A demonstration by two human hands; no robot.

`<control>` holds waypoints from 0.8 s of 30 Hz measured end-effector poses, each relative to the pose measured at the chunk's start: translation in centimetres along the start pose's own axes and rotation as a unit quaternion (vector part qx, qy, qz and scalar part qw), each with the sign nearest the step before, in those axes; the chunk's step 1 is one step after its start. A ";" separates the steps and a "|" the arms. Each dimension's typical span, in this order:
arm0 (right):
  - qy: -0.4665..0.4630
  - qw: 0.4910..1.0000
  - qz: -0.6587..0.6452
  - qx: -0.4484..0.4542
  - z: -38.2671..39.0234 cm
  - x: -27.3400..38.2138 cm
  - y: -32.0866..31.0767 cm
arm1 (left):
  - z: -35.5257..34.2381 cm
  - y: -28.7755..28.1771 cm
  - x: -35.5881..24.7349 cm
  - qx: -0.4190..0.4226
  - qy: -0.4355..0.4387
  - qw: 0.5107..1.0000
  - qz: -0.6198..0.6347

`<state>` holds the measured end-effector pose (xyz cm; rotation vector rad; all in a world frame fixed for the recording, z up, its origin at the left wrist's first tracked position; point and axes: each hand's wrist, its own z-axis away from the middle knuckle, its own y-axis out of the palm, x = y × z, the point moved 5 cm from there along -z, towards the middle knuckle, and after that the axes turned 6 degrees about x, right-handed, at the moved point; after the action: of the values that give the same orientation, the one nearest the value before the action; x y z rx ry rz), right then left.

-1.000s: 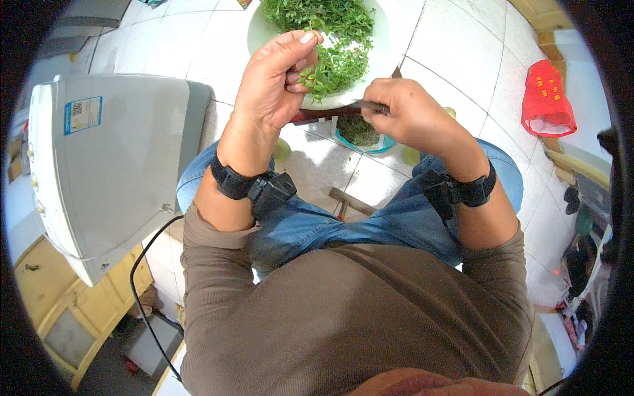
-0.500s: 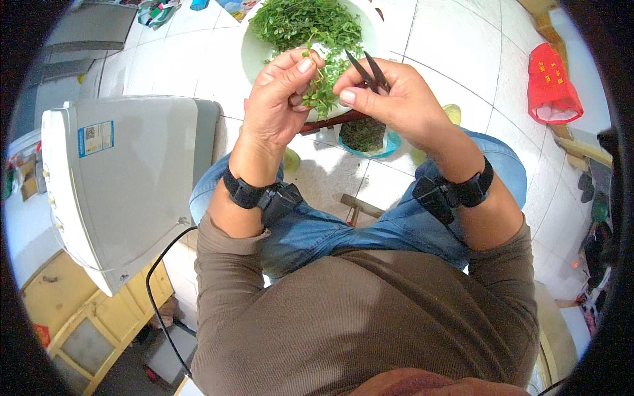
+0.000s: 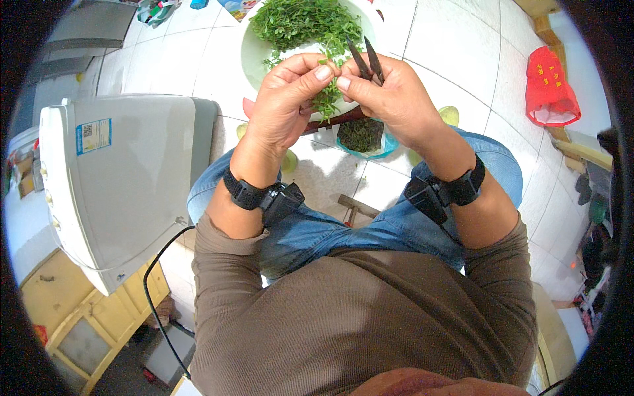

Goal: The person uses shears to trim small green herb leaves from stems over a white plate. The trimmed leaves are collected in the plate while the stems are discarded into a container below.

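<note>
My left hand [image 3: 297, 92] pinches a leafy green sprig [image 3: 327, 102] that hangs down between my hands. My right hand [image 3: 389, 96] grips dark scissors [image 3: 371, 63], blades pointing up and apart, while its thumb and forefinger meet the sprig beside my left fingertips. Behind them, a wide pale basin [image 3: 254, 56] holds a pile of green leafy stems [image 3: 297, 20]. Below the basin, a blue-rimmed container [image 3: 360, 135] holds darker green bits. A dark reddish bar or board [image 3: 337, 119] lies under the basin's near side.
A white appliance [image 3: 129, 185] stands close at my left, with a black cable [image 3: 148, 277] curving beside it. A red bag [image 3: 551, 89] is at the right by the wall. My jeans-clad knees flank the tiled floor [image 3: 456, 46]; a wooden-handled tool [image 3: 356, 204] lies between them.
My right hand has risen and moved leftward to my left hand, the scissors now pointing up. My left hand has moved slightly right and down, and the two hands' fingertips now meet at the sprig.
</note>
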<state>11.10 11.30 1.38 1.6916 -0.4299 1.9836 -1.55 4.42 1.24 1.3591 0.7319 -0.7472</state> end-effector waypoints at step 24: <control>-0.034 0.998 -0.003 -0.060 -1.8 1.1 0.4 | 0.3 -0.7 0.7 -0.078 0.001 0.960 -0.268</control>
<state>9.23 12.12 2.16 1.6872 -0.5576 1.8610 -1.73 4.10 0.32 1.0208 1.1583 -1.0858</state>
